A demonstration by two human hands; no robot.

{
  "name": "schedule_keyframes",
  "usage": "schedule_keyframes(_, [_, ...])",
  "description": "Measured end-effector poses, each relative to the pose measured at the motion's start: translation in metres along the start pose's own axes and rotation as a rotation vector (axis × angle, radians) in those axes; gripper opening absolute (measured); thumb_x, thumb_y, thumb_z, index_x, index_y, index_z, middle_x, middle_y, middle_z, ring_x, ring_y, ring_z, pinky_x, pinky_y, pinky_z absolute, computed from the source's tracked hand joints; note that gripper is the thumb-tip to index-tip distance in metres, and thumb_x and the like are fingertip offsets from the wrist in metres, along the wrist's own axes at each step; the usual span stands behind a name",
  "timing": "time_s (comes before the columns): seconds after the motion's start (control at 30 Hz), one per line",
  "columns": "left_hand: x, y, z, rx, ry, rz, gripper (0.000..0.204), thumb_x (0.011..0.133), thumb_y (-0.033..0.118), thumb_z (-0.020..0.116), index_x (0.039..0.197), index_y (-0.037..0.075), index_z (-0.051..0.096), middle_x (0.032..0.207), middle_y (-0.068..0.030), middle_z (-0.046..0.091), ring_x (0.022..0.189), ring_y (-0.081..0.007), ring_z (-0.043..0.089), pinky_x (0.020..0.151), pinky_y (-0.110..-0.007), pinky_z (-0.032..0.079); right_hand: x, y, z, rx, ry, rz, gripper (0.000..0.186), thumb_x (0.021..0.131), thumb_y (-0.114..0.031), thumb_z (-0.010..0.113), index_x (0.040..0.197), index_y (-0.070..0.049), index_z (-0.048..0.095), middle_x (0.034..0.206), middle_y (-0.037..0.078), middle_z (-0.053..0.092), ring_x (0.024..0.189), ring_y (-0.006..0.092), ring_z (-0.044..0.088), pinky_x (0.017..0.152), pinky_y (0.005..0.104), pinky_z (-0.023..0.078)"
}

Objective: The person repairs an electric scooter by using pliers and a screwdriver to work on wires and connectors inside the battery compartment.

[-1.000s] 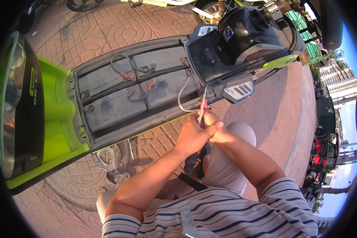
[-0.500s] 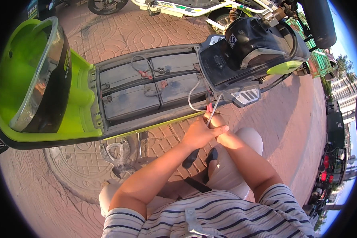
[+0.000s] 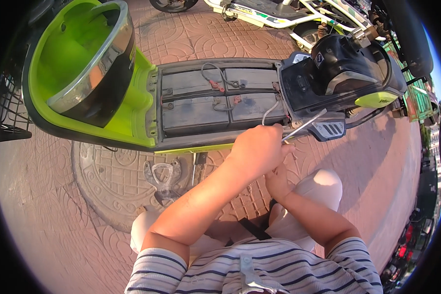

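Left hand [image 3: 257,151] gripping rod [image 3: 304,125] at centre, right hand [image 3: 278,183] curling just below, grip unclear, batteries [image 3: 193,116] lying upper centre.

A smooth, glossy finish is shown by the lime-green moulded plastic scooter shell [image 3: 141,110], which is edged by a shiny, reflective silver band [image 3: 63,102]. The grey rectangular battery blocks [image 3: 196,115] are cased in matt, dust-filmed, plastic-looking material. Bright, smooth metal is seen in the slim silver rod [image 3: 305,125]. A dull, scuffed surface is presented by the grey looped bracket [image 3: 162,185]. The reddish paving [image 3: 201,29] is roughened by a raised pattern, as is the round grey-brown ground cover [image 3: 98,196]. The white dark-striped shirt [image 3: 206,264] is made of ribbed, matt cloth, the pale beige trousers [image 3: 323,188] of smoother cloth.
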State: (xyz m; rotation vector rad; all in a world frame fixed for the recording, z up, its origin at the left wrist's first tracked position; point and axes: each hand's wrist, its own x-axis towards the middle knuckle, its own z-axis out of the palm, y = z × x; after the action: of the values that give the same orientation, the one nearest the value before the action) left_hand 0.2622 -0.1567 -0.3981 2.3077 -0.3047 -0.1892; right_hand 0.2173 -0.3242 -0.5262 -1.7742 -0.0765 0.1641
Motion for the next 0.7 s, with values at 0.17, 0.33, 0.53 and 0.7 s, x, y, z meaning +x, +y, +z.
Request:
schedule_keyframes(0.17, [0.002, -0.005, -0.007, -0.011, 0.089, 0.007, 0.035, 0.085, 0.034, 0.069, 0.094, 0.0, 0.066, 0.081, -0.0215, 0.068, 0.079, -0.0391, 0.067, 0.073, -0.046, 0.054, -0.022, 0.061, 0.024, -0.821, -0.506, 0.201, 0.025, 0.088, -0.029, 0.062, 0.094, -0.005, 0.064, 0.092, 0.012, 0.07, 0.087, 0.0241, 0.069, 0.072, 0.0361, 0.051])
schedule_keyframes(0.33, [-0.001, 0.003, -0.003, -0.074, 0.098, 0.01, 0.032, 0.086, 0.031, 0.067, 0.091, -0.001, 0.066, 0.08, -0.0228, 0.067, 0.079, -0.0403, 0.067, 0.074, -0.047, 0.054, -0.039, 0.088, 0.03, -1.316, -0.886, 0.342, 0.034, 0.084, -0.033, 0.063, 0.108, -0.009, 0.067, 0.104, 0.014, 0.07, 0.098, 0.03, 0.067, 0.08, 0.0401, 0.052])
schedule_keyframes(0.53, [-0.005, 0.002, -0.003, -0.093, 0.1, 0.026, 0.031, 0.085, 0.028, 0.067, 0.088, -0.002, 0.064, 0.076, -0.0241, 0.066, 0.078, -0.0412, 0.067, 0.072, -0.049, 0.054, -0.048, 0.086, 0.026, -1.508, -1.116, 0.061, 0.035, 0.089, -0.03, 0.058, 0.116, -0.009, 0.065, 0.123, 0.015, 0.063, 0.118, 0.0271, 0.058, 0.091, 0.039, 0.049])
schedule_keyframes(0.7, [-0.001, 0.0, 0.002, -0.15, 0.191, 0.021, 0.03, 0.087, 0.027, 0.066, 0.085, -0.003, 0.061, 0.075, -0.0247, 0.066, 0.077, -0.0426, 0.066, 0.071, -0.049, 0.053, -0.027, 0.12, 0.044, -1.047, -0.855, -0.11, 0.037, 0.092, -0.028, 0.054, 0.119, -0.003, 0.062, 0.124, 0.021, 0.06, 0.115, 0.0333, 0.057, 0.095, 0.0441, 0.047])
